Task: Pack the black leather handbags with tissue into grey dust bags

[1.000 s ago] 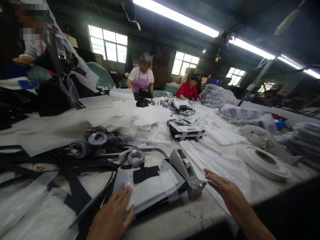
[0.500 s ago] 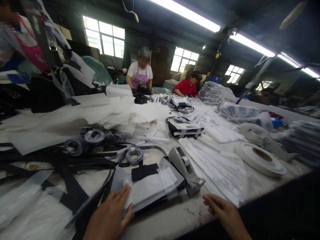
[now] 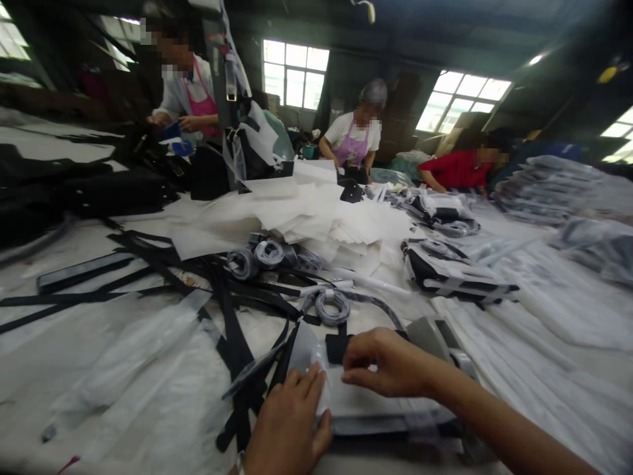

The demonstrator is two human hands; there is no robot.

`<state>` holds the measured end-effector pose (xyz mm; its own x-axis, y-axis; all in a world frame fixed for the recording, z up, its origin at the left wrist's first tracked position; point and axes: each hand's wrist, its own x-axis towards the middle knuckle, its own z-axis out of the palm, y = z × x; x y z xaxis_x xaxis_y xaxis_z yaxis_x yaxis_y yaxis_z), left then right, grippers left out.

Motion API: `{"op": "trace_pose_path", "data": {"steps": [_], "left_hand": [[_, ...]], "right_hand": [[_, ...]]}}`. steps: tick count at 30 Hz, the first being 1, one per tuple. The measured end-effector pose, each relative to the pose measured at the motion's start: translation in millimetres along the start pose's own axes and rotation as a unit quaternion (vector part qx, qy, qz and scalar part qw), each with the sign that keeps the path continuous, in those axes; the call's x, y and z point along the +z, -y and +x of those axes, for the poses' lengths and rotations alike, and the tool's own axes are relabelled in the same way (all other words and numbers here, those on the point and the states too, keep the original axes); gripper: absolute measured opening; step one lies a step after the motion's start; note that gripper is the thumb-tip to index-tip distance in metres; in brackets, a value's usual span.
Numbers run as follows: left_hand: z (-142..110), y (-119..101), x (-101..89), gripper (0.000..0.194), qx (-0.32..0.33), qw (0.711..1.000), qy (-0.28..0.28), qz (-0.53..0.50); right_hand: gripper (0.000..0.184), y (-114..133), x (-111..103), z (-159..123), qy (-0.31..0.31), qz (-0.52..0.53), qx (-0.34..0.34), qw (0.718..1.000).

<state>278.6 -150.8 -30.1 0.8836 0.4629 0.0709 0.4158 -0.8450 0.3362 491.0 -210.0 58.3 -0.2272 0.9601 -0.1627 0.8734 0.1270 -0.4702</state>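
Note:
A flat black bag wrapped in white sheeting (image 3: 376,410) lies in front of me, with clear plastic or tape on it. My left hand (image 3: 293,415) rests on its left part, fingers stretched out along the wrapping. Over the middle of the bag is my right hand (image 3: 386,363), its fingers curled toward the thumb; anything small between them cannot be made out. A black flap (image 3: 337,348) shows just left of the right fingers. Behind the right forearm stands a grey tape dispenser (image 3: 430,335), partly hidden. A coiled, wrapped strap (image 3: 332,307) lies beyond the bag.
White paper sheets (image 3: 316,214) are heaped farther back. Black straps (image 3: 232,316) and clear plastic bags (image 3: 143,376) lie at left. To the right are another wrapped bag (image 3: 455,274) and long plastic sleeves (image 3: 524,369). Several co-workers (image 3: 353,135) work across the table.
My right hand has moved left from beside the tape dispenser to over the bag. My left hand stays on the wrapping. The view has turned left.

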Motion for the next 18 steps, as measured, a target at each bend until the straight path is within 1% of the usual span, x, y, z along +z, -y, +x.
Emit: {"op": "trace_pose_path", "data": {"steps": [3,6,9,13,15,18], "left_hand": [[0.2,2.7,8.3,0.048,-0.003,1.000,-0.007,0.006],[0.7,9.0,22.8,0.051,0.014,0.999,-0.035,0.026],[0.8,17.9,40.0,0.052,0.046,0.994,-0.085,0.054],[0.5,27.2,56.8,0.050,0.075,0.986,-0.133,0.065],[0.3,29.0,60.3,0.049,0.081,0.984,-0.144,0.065],[-0.1,28.4,61.0,0.048,0.079,0.985,-0.139,0.071]], "right_hand": [[0.024,-19.9,3.0,49.1,0.073,-0.045,-0.039,0.996],[0.020,-31.4,8.3,80.1,0.119,-0.075,-0.056,0.988],[0.017,-33.8,10.2,99.1,0.155,-0.116,-0.060,0.979],[0.019,-26.7,11.5,118.5,0.201,-0.164,-0.057,0.964],[0.022,-22.7,13.6,127.5,0.221,-0.185,-0.051,0.956],[0.030,-23.6,16.7,139.3,0.237,-0.209,-0.034,0.948]]}}
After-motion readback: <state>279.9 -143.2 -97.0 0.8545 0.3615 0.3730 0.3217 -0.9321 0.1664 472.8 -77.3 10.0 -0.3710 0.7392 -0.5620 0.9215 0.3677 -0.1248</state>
